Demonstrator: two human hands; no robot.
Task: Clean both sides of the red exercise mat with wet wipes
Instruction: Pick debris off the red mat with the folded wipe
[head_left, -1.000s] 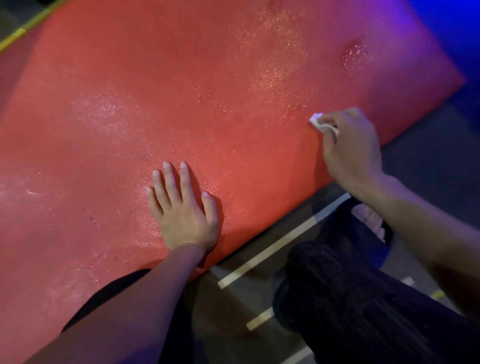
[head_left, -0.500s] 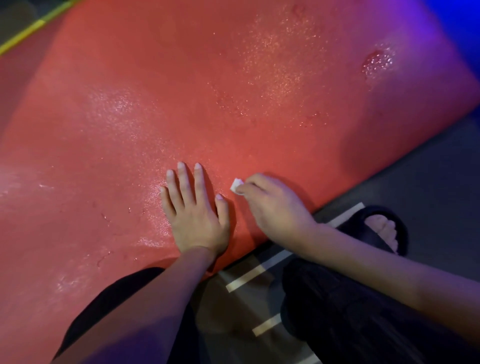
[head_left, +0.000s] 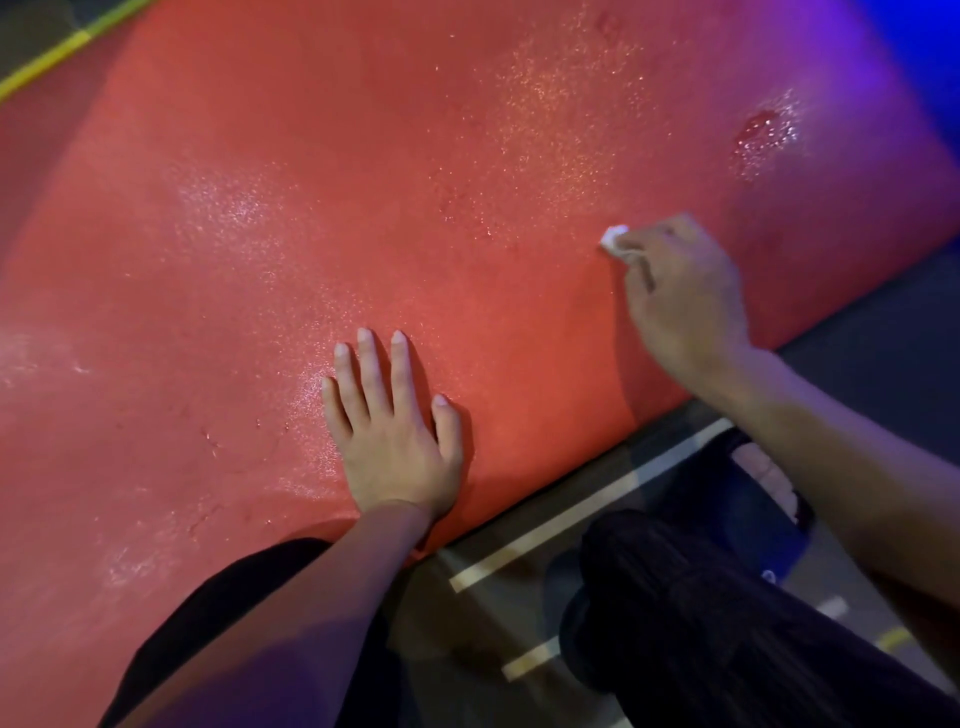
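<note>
- nearest the camera, the person's dark-trousered knee (head_left: 701, 613) is bent over a grey floor (head_left: 883, 332) marked with pale tape strips (head_left: 582, 525); a foot in a dark slipper (head_left: 769, 483) rests just beside the mat's near edge.
- the left hand (head_left: 395, 436) lies flat, palm down, on the red exercise mat (head_left: 363, 182) close to that near edge, fingers straight and slightly apart.
- farther along to the right, the right hand (head_left: 680, 291) has its fingers curled round a small white wet wipe (head_left: 615, 240), pressing it onto the mat surface.
- the mat spreads across the floor, glistening with wet patches, with a damp dent (head_left: 758, 127) near its far right corner.
- a yellow line (head_left: 57, 54) crosses the floor at the far left.
</note>
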